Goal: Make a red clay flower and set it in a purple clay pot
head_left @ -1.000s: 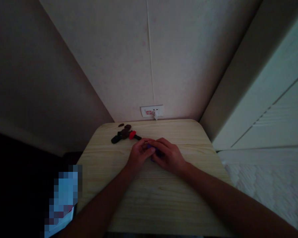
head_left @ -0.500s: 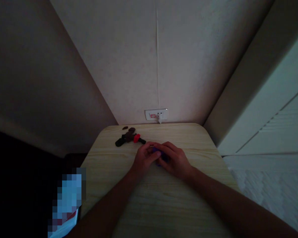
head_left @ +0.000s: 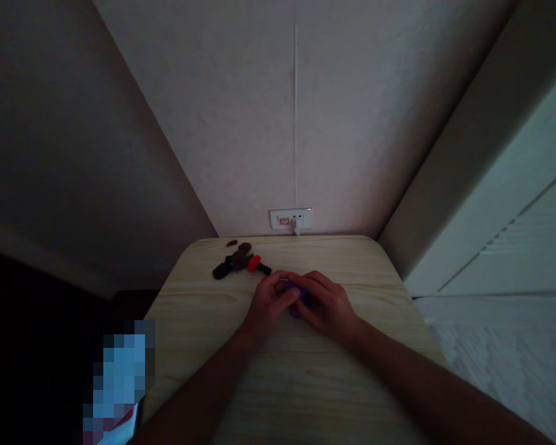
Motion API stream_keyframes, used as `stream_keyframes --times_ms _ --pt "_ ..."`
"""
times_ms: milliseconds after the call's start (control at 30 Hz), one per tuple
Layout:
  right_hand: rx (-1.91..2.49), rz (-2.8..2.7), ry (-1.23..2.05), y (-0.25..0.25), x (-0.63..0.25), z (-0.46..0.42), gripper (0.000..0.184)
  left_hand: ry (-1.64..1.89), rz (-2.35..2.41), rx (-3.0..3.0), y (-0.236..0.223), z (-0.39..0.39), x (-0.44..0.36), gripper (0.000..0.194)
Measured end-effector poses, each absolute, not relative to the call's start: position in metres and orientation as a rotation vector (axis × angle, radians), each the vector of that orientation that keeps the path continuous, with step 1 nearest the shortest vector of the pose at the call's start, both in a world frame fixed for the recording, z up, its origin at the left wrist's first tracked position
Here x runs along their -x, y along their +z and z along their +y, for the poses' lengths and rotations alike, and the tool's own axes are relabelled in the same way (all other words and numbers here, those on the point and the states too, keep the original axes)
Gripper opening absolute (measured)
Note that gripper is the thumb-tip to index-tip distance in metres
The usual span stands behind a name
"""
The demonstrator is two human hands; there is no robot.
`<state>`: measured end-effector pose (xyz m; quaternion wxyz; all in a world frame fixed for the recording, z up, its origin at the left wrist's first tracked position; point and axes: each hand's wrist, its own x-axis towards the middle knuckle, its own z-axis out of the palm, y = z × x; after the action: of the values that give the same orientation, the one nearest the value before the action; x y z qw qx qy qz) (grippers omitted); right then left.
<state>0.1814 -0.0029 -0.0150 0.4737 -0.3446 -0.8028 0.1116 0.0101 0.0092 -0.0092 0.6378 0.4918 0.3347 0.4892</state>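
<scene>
Both hands meet over the middle of the table, closed around a small purple object whose kind I cannot make out. My left hand grips its left side with the thumb on top. From the other side my right hand curls its fingers over it, hiding most of its shape. Just beyond the left hand lie a red piece, a brown lump and a black rounded piece, touching or nearly so. They look like modelling clay or small toy parts; the dim light leaves this unclear.
A pale wood-grain table with rounded far corners stands against the wall. Behind it is a wall socket with a plug in it. Small brown bits lie near the far left corner. A lit, pixelated screen sits at the lower left.
The view has shifted slightly, so the table and socket sit a little lower. Both hands keep hold of the purple object in nearly the same pose; the loose pieces have not visibly moved.
</scene>
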Motion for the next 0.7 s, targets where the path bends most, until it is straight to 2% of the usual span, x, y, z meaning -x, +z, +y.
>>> stream_keyframes --times_ms 700 --pt "0.843 -1.97 0.219 -0.0177 -0.1816 -0.0017 0.043 1.098 0.767 -1.096 -0.007 0.0088 -0.01 0.03"
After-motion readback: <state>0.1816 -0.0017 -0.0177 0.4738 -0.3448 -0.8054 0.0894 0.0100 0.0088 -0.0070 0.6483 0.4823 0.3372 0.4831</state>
